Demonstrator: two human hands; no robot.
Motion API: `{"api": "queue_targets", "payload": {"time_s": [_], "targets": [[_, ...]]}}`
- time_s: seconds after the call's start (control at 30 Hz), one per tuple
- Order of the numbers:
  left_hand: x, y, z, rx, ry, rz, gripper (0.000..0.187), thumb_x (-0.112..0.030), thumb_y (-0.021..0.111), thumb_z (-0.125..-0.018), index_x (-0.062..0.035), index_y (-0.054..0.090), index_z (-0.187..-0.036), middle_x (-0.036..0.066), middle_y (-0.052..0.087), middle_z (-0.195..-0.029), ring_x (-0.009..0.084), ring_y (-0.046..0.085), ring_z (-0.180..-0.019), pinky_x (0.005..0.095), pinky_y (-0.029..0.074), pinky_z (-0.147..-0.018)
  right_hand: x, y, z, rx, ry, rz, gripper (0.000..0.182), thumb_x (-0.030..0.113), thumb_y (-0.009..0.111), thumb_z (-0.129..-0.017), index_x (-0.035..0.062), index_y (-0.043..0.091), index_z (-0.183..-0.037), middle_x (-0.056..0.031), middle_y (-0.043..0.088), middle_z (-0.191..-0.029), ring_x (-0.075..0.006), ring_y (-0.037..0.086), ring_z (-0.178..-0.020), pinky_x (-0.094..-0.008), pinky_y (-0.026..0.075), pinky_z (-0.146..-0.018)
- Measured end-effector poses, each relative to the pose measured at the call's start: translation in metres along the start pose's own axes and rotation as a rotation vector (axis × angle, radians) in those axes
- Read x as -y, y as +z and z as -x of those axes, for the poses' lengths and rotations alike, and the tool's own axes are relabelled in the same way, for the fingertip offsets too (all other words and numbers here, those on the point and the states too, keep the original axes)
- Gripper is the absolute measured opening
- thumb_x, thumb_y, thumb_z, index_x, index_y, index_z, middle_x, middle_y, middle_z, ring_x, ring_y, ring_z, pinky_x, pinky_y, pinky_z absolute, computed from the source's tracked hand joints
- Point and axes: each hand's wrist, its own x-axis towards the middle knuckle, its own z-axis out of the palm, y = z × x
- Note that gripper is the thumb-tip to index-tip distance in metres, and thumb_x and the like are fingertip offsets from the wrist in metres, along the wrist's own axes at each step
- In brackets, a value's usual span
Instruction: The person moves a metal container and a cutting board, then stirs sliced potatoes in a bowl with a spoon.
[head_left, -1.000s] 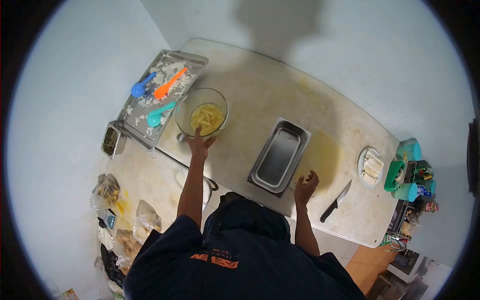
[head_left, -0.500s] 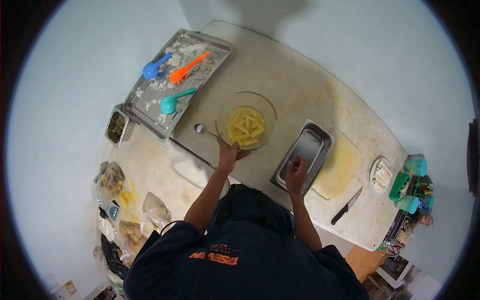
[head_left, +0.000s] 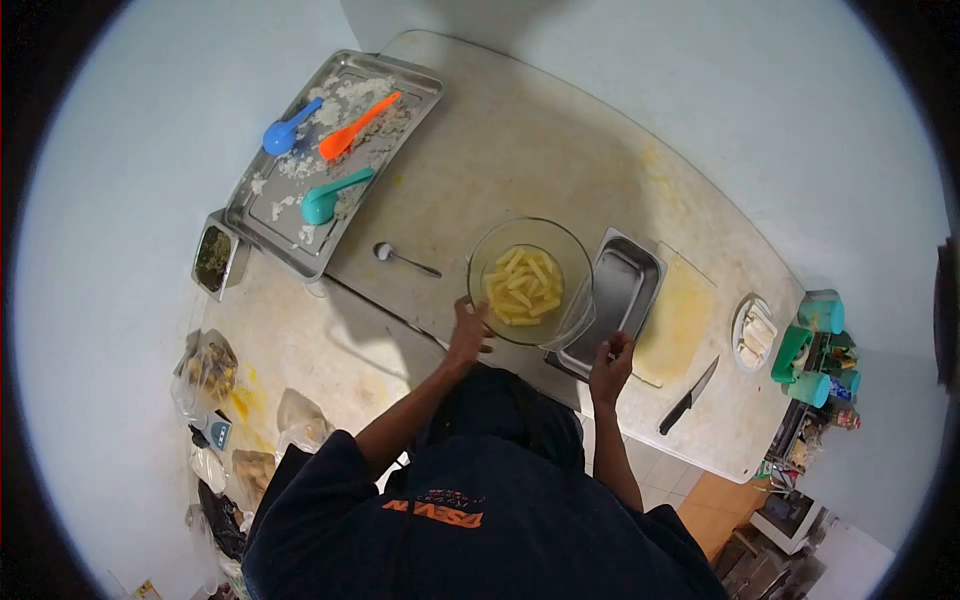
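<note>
A clear glass bowl [head_left: 482,262] holds pale yellow cut sticks [head_left: 522,288] in liquid. Its right side overlaps a rectangular stainless steel pan [head_left: 634,262] in this view. My left hand [head_left: 467,332] is at the bowl's lower left wall, fingers apart and fingertips right at the glass. Over the pan's near right edge, my right hand [head_left: 610,368] is closed with the fingertips together; what they hold, if anything, is hidden. A metal spoon [head_left: 412,262] with something white in its bowl lies on the table left of the glass bowl.
At far left stands a large metal tray [head_left: 432,98] with white residue and blue, orange and teal scoops. A small metal container [head_left: 238,262] sits beside it. To the right are a yellow-stained board [head_left: 680,310], a knife [head_left: 690,395] and a plate of white pieces [head_left: 753,335].
The glass bowl has moved right, toward the pan. My left hand's grip on its rim has loosened, with the fingers now apart. My right hand has shifted toward the pan's near right edge.
</note>
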Motion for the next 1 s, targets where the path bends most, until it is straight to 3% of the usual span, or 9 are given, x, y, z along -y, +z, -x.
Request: {"api": "queue_targets", "payload": {"time_s": [0.1, 0.2, 0.3, 0.43, 0.53, 0.6, 0.7, 0.9, 1.0], "targets": [[-0.003, -0.054, -0.054, -0.098, 0.006, 0.126, 0.061, -0.058, 0.048, -0.097, 0.0007, 0.059, -0.108, 0.012, 0.061, -0.082, 0.0215, 0.062, -0.063, 0.0347, 0.054, -0.050, -0.011, -0.006, 0.001, -0.043, -0.008, 0.007, 0.021, 0.011, 0.057, -0.096, -0.0003, 0.055, -0.114, -0.0142, 0.063, -0.100, -0.0243, 0.063, -0.089, -0.0362, 0.052, -0.078], [-0.008, -0.103, -0.108, -0.506, 0.102, -0.015, 0.061, -0.054, 0.054, -0.095, 0.0054, 0.065, -0.087, 0.013, 0.065, -0.069, 0.0233, 0.064, -0.053, 0.0362, 0.054, -0.047, 0.001, -0.010, 0.005, -0.055, 0.014, -0.007, 0.020, 0.011, 0.057, -0.096, 0.0006, 0.055, -0.113, -0.0133, 0.063, -0.099, -0.0229, 0.062, -0.088, -0.0356, 0.052, -0.075], [-0.024, -0.120, -0.129, -0.612, 0.179, -0.296, 0.058, -0.048, 0.058, -0.095, 0.0043, 0.065, -0.070, 0.013, 0.065, -0.061, 0.0240, 0.066, -0.052, 0.0380, 0.053, -0.045, 0.016, -0.007, 0.006, -0.051, -0.005, -0.030, 0.020, 0.011, 0.057, -0.096, 0.0007, 0.056, -0.113, -0.0131, 0.062, -0.097, -0.0237, 0.062, -0.087, -0.0365, 0.052, -0.076], [0.001, -0.138, -0.176, -0.691, 0.275, -0.418, 0.049, -0.038, 0.063, -0.094, 0.0022, 0.064, -0.065, 0.010, 0.063, -0.057, 0.0210, 0.063, -0.050, 0.0362, 0.051, -0.046, 0.019, -0.005, 0.002, -0.062, -0.094, 0.012, 0.020, 0.011, 0.057, -0.095, 0.0004, 0.056, -0.112, -0.0138, 0.063, -0.096, -0.0262, 0.063, -0.085, -0.0377, 0.052, -0.077], [-0.012, -0.125, -0.167, -0.629, 0.302, -0.234, 0.037, -0.029, 0.071, -0.091, 0.0006, 0.064, -0.069, 0.007, 0.062, -0.059, 0.0161, 0.057, -0.047, 0.0319, 0.046, -0.046, 0.016, -0.002, -0.003, -0.052, -0.220, 0.057, 0.021, 0.012, 0.060, -0.096, 0.0022, 0.057, -0.114, -0.0085, 0.064, -0.098, -0.0168, 0.064, -0.086, -0.0313, 0.052, -0.074], [-0.056, -0.095, -0.119, -0.542, 0.443, -0.162, 0.038, -0.031, 0.071, -0.091, 0.0006, 0.066, -0.070, 0.006, 0.063, -0.061, 0.0147, 0.060, -0.053, 0.0302, 0.050, -0.056, 0.045, -0.003, -0.007, 0.006, -0.230, 0.005, 0.021, 0.016, 0.059, -0.097, 0.0011, 0.059, -0.112, -0.0132, 0.063, -0.100, -0.0248, 0.063, -0.091, -0.0364, 0.051, -0.079], [-0.111, -0.049, -0.046, -0.388, 0.583, -0.057, 0.031, -0.026, 0.075, -0.088, -0.0003, 0.067, -0.073, 0.002, 0.061, -0.062, 0.0087, 0.053, -0.053, 0.0258, 0.044, -0.052, 0.103, -0.007, -0.010, 0.157, -0.351, 0.019, 0.025, 0.020, 0.058, -0.098, 0.0007, 0.060, -0.114, -0.0174, 0.063, -0.106, -0.0309, 0.063, -0.096, -0.0403, 0.051, -0.084], [-0.128, 0.034, 0.012, -0.165, 0.537, 0.060, 0.031, -0.026, 0.075, -0.090, -0.0025, 0.066, -0.071, -0.001, 0.055, -0.059, 0.0069, 0.048, -0.055, 0.0269, 0.038, -0.053, 0.171, 0.046, -0.029, 0.399, -0.827, 0.193, 0.042, 0.018, 0.055, -0.100, -0.0002, 0.051, -0.137, -0.0228, 0.058, -0.118, -0.0372, 0.063, -0.102, -0.0457, 0.053, -0.084], [-0.129, 0.051, 0.020, -0.166, 0.499, 0.000, 0.037, -0.027, 0.076, -0.088, 0.0005, 0.065, -0.065, -0.001, 0.057, -0.056, 0.0054, 0.049, -0.053, 0.0247, 0.039, -0.051, 0.162, 0.059, -0.037, 0.558, -0.673, 0.191, 0.050, 0.016, 0.053, -0.099, -0.0008, 0.042, -0.144, -0.0236, 0.056, -0.120, -0.0378, 0.064, -0.104, -0.0445, 0.054, -0.083]]}}
